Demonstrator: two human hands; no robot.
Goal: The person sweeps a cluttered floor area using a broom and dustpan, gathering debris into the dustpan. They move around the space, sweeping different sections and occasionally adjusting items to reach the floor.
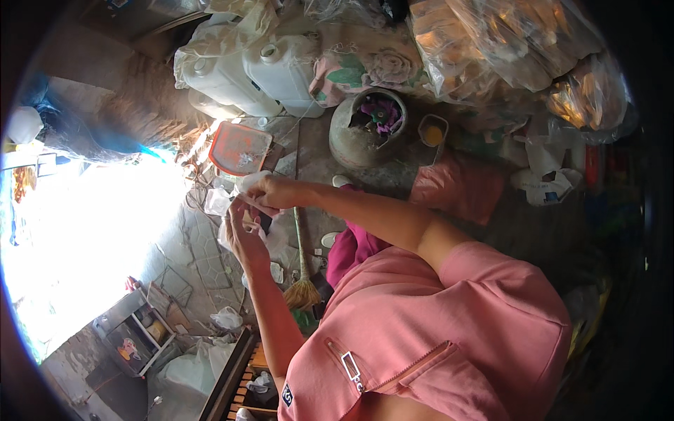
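Note:
Both of my hands are together left of centre, at a crumpled, thin whitish plastic bag (256, 181). My right hand (276, 192) reaches across from the right and grips its upper part. My left hand (246, 237) comes up from below, fingers raised and bent against the lower folds of the plastic. A small dark patch shows between the hands; I cannot tell what it is. Beneath them, a straw broom (302, 292) has its pale handle running upward. An orange-rimmed dustpan-like tray (241, 148) lies just beyond my right hand.
White plastic jerrycans (279, 66) stand at the back, beside a broken-mouthed round pot (363, 131) holding purple cloth. Filled clear bags (500, 42) are piled upper right. A red plastic bag (458, 184) lies on the floor. A slatted wooden piece (247, 373) is lower left.

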